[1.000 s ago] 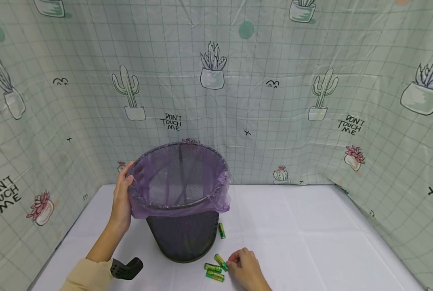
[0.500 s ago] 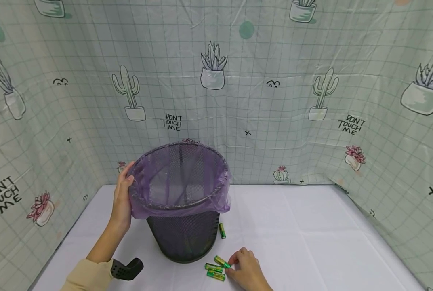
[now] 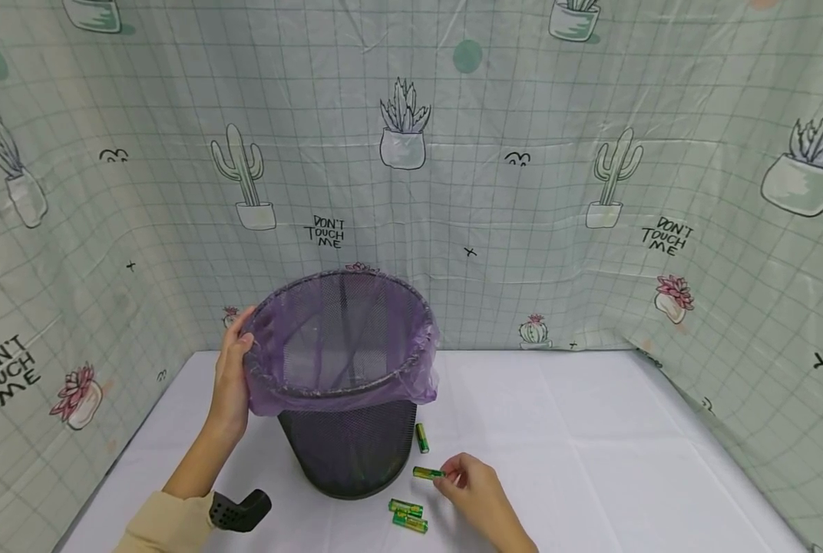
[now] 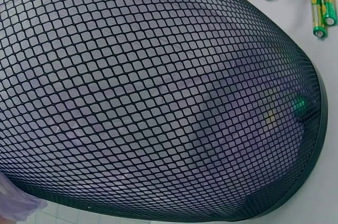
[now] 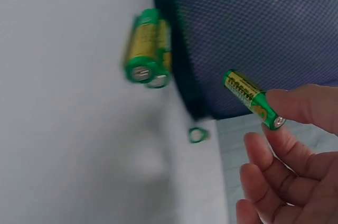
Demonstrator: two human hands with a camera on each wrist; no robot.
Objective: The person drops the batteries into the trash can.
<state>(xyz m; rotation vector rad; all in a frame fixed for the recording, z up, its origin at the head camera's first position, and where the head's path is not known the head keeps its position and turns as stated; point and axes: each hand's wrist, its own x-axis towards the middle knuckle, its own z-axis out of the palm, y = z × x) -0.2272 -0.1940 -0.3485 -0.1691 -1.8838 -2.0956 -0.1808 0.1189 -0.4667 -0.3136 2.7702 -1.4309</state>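
My left hand (image 3: pixel 230 382) grips the left rim of a black mesh wastebasket (image 3: pixel 345 453); thumb over the edge, other fingers on the outer side. A purple bin liner (image 3: pixel 356 403) covers the inside and folds over the rim. Just right of the basket's base, my right hand (image 3: pixel 477 491) pinches a green and yellow battery (image 5: pixel 245 94) between thumb and index finger. The remaining fingers are loosely bent in the right wrist view. Two similar batteries (image 3: pixel 409 522) lie side by side on the table below it. Green and yellow patches (image 4: pixel 300 105) show through the mesh near the base.
Another battery (image 3: pixel 421 438) lies close to the basket's right side on the white tablecloth (image 3: pixel 556 445). A grid-patterned curtain (image 3: pixel 474 200) with cactus prints stands behind and at both sides. A black wrist device (image 3: pixel 242 511) sits at the left sleeve (image 3: pixel 170 524).
My right hand has picked one battery out of the small group and moved it up and away from the other two. The left hand and the basket stay in place.
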